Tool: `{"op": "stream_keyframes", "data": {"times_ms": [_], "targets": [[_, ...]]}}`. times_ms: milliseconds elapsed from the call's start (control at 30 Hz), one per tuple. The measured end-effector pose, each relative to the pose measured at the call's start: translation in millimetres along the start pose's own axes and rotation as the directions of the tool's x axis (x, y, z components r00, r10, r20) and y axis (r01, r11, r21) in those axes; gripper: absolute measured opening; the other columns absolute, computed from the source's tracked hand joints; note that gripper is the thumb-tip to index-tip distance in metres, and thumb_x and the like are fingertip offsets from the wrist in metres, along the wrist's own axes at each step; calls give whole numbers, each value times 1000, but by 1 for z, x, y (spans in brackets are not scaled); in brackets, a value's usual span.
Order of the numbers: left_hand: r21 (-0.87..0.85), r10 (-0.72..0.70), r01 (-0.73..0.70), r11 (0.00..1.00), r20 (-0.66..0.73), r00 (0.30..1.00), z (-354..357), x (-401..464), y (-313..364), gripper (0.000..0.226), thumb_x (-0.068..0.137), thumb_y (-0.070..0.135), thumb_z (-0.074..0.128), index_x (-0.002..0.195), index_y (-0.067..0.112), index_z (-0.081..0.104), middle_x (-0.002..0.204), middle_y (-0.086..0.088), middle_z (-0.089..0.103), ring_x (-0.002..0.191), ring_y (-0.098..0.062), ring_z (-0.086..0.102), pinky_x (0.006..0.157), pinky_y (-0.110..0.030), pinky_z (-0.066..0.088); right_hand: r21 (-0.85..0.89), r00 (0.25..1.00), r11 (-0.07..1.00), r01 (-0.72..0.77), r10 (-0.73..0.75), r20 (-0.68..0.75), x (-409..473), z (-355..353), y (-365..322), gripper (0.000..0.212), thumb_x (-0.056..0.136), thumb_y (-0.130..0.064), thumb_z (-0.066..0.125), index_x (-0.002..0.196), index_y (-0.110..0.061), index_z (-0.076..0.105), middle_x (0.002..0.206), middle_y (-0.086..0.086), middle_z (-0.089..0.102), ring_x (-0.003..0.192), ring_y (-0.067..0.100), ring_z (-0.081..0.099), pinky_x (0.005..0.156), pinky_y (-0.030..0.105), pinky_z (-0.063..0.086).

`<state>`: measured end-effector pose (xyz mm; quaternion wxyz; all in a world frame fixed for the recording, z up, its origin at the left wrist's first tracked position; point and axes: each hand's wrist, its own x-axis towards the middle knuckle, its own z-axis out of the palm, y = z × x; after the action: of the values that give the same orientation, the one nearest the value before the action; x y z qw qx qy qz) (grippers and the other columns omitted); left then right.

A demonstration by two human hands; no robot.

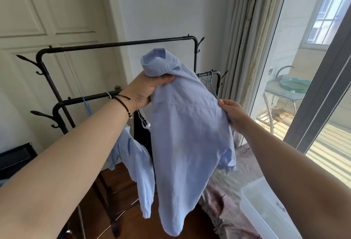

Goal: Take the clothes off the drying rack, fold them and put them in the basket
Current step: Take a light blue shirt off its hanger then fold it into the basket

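A light blue shirt (186, 144) hangs in the air in front of the black drying rack (117, 44). My left hand (146, 90) grips it just below the collar. My right hand (232, 112) pinches its right shoulder seam, where a thin blue hanger wire pokes out. One sleeve dangles at the lower left, and the body of the shirt droops toward the floor. A translucent white plastic basket (266, 212) sits at the lower right on a patterned bedspread (224, 206), partly hidden by my right forearm.
A dark garment (141, 132) with white cords still hangs on the rack's lower bar behind the shirt. Empty blue hangers (209, 81) hang on the right bar. A white door stands behind the rack, a curtain and glass door to the right, wooden floor below.
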<state>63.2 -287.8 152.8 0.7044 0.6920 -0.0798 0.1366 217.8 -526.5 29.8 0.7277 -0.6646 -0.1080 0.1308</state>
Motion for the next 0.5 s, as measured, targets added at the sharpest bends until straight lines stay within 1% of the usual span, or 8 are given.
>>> {"op": "stream_keyframes", "data": {"times_ms": [67,167,200,233,300,400,467,500], "targets": [[-36,15,-15,999,9,1000,3,3,5,25,76,13,73,100,19,69,96,2,76,94,-14,71,82,-30,55,-18,999,1000,-14,15,34,-1,2,-7,20,97,-22,58,88,-10,72,81,5,73,75,20,65,75,31,55],[-84,40,-37,996,24,999,11,9,13,22,85,10,69,105,16,67,100,-1,75,97,-17,70,88,-34,54,-54,995,998,-31,36,94,-7,7,-16,20,98,-16,56,91,-9,74,85,9,73,77,24,66,80,36,54],[-99,48,-45,994,26,998,13,12,15,20,86,10,68,105,16,68,100,-2,74,97,-17,69,89,-34,54,-70,992,997,-37,45,121,-8,10,-19,20,98,-11,54,93,-7,73,84,9,73,75,23,66,76,35,56],[-115,56,-52,992,27,998,17,15,18,19,87,11,67,105,16,68,100,-2,74,97,-18,69,91,-35,54,-94,987,995,-44,58,149,-12,13,-23,20,97,-5,52,93,-6,72,80,8,73,71,21,66,69,31,57],[-135,63,-62,989,8,998,22,24,23,18,88,13,68,106,14,69,102,-5,73,100,-20,68,96,-39,53,-167,966,983,-74,112,232,-24,23,-35,26,96,3,48,84,-9,68,65,-1,69,59,15,63,55,25,54],[-139,49,-55,989,-50,998,26,38,27,20,85,15,73,105,13,71,106,-9,72,105,-26,67,102,-44,49,-267,939,953,-145,217,266,-46,33,-43,38,99,2,42,68,-14,58,47,-8,55,46,8,53,54,23,42],[-137,29,-43,990,-102,994,27,46,26,19,84,16,74,102,13,73,105,-9,73,104,-26,68,103,-45,49,-282,941,948,-147,222,256,-53,35,-33,55,97,9,38,53,-15,60,43,-7,50,41,5,47,47,14,42],[-136,23,-40,990,-128,991,26,50,24,18,84,15,74,101,12,73,104,-9,74,102,-25,69,102,-45,49,-288,943,946,-148,223,248,-59,38,-30,65,96,12,37,44,-17,62,47,-4,49,41,6,47,43,11,41]]}}
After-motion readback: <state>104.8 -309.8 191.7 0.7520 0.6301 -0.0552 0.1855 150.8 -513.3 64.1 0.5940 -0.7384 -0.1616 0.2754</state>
